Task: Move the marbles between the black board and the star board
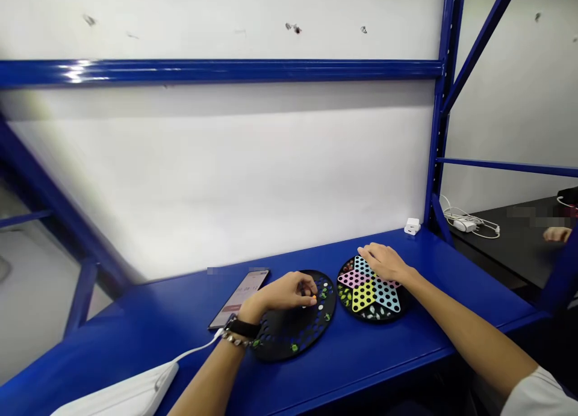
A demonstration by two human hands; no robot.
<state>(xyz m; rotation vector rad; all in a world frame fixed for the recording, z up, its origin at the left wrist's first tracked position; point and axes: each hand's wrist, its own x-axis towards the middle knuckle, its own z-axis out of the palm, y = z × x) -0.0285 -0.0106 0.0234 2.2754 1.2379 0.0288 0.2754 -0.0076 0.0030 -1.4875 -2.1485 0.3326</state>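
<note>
Two round black game boards lie on the blue bench. The left board (293, 332) has blue-ringed holes and a few green and white marbles in it. My left hand (284, 291) hovers over it with fingers pinched on a small orange marble (313, 297). The right board (370, 292) carries a coloured star of pink, yellow and light blue fields, with marbles around its rim. My right hand (383, 262) rests on the star's far side, fingers curled downward; whether it holds anything is hidden.
A lit phone (239, 297) lies left of the boards, with a white cable running to a white flat object (121, 395) at the front left. A small white charger (412, 226) sits by the blue upright. Another person's hand (556, 234) rests on the black table at right.
</note>
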